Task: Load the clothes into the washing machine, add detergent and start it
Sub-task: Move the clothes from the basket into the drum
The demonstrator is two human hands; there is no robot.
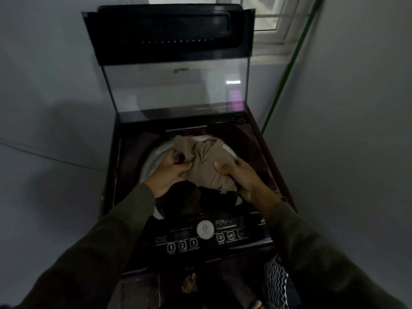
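Note:
A dark maroon top-loading washing machine [263, 157] stands before me with its glass lid [176, 90] raised upright. Over the round drum opening [149, 161] both hands hold a bunched beige garment [207, 166]. My left hand [169, 172] grips its left side, thumb pressed into the cloth. My right hand [243, 177] clutches its right lower edge. Dark clothes [200, 199] lie in the drum beneath the beige piece. The control panel [207, 237] with a white dial and several buttons faces me at the front.
Grey walls close in on both sides of the machine. A window [265, 21] sits at the back right, with a green hose [289, 70] running down the corner. A black-and-white patterned cloth [276, 284] lies low at the right, near bare feet [189, 284].

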